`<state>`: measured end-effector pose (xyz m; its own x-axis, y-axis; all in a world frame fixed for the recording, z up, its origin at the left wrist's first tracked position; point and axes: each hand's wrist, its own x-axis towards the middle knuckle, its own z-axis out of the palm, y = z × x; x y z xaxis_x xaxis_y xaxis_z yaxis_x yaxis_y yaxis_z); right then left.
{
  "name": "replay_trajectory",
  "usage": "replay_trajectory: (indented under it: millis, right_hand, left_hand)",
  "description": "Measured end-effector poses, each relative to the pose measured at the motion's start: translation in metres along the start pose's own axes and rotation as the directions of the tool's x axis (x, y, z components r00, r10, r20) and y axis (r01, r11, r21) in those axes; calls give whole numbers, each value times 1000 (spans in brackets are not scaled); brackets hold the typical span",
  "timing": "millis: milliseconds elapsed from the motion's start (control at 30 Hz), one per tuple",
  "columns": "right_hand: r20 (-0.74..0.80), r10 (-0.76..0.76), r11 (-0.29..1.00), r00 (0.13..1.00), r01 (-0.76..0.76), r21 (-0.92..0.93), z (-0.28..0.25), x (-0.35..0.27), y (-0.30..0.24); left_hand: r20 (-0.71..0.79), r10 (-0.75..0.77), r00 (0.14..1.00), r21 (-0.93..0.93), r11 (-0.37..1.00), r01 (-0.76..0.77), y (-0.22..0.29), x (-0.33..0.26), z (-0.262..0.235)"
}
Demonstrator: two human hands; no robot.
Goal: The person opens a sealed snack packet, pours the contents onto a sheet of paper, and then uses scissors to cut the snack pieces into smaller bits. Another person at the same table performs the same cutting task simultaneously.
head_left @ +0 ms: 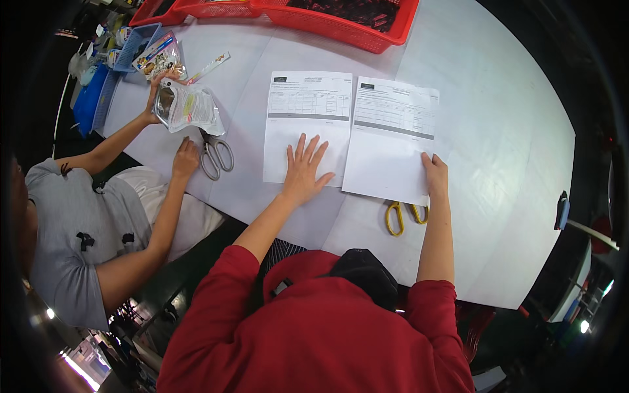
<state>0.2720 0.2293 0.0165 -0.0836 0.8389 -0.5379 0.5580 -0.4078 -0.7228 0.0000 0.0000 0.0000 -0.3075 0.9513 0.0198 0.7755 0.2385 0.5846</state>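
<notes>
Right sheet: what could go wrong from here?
1. The right sheet overlaps the left sheet along their shared edge; sliding one may drag or crease the other.
2. The yellow scissors lie partly under its lower edge by the right hand, so it may snag or tear there.
3. The left hand pins only the left sheet's bottom; its top could lift.
</notes>
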Motion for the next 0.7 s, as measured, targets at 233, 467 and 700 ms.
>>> replay_trajectory:
  millis: [233,467,700]
  right_hand:
    - [-40,-54,998,998,53,-34,14,35,37]
    - [94,-57,973,994,76,-216,28,15,-19]
    - [-5,-156,940,988,147,-308,35,34,9]
  left_hand:
    - [53,-103,993,266,960,86,-8,-11,2]
    - [20,-202,979,259,947,190,-24,-28,-5]
    - [107,-127,986,236,967,99,-36,-42,-21]
